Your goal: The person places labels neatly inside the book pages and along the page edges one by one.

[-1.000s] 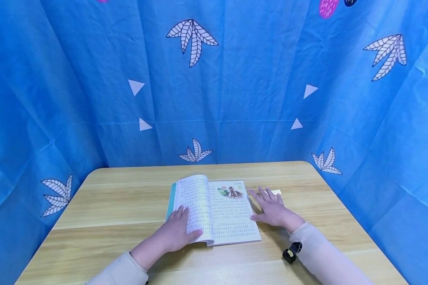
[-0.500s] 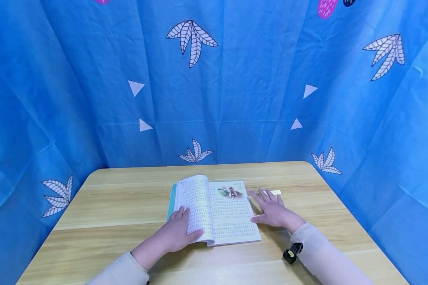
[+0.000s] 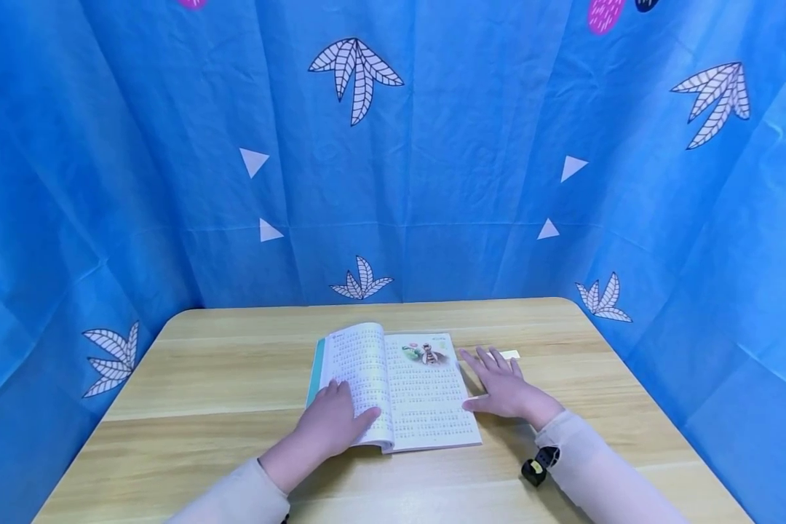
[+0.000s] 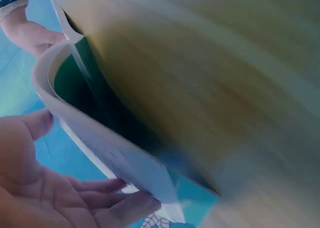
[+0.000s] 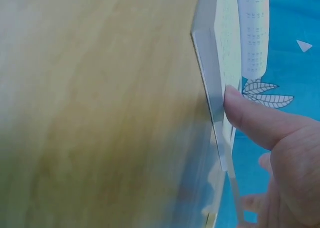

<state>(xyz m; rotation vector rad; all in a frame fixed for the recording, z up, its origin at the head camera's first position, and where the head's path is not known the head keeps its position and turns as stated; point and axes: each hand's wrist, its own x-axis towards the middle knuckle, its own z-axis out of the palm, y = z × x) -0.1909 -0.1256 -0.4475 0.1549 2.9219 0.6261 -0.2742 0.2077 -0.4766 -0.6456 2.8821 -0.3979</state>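
An open book (image 3: 426, 411) with printed pages lies on the wooden table. The right page carries a bee picture; the left pages bow up, and a teal cover edge shows beneath. My left hand (image 3: 332, 422) rests on the lower left page, its fingers extended and thumb pointing right. In the left wrist view, thumb and fingertips touch the curved page, with a gap between the leaves and the green inner cover. My right hand (image 3: 507, 391) is spread at the book's right edge. Its thumb (image 5: 250, 110) touches the right page's margin while the other fingers reach past the edge.
A small white rectangular piece (image 3: 509, 354) lies beyond my right fingers, partly covered by them. The wooden table (image 3: 223, 378) extends on both sides of the book. A blue curtain (image 3: 471, 145) with white leaf prints hangs behind and at both sides.
My left hand has shifted slightly right, its thumb farther onto the left page. The right hand and book stay nearly still; the head view has shifted slightly.
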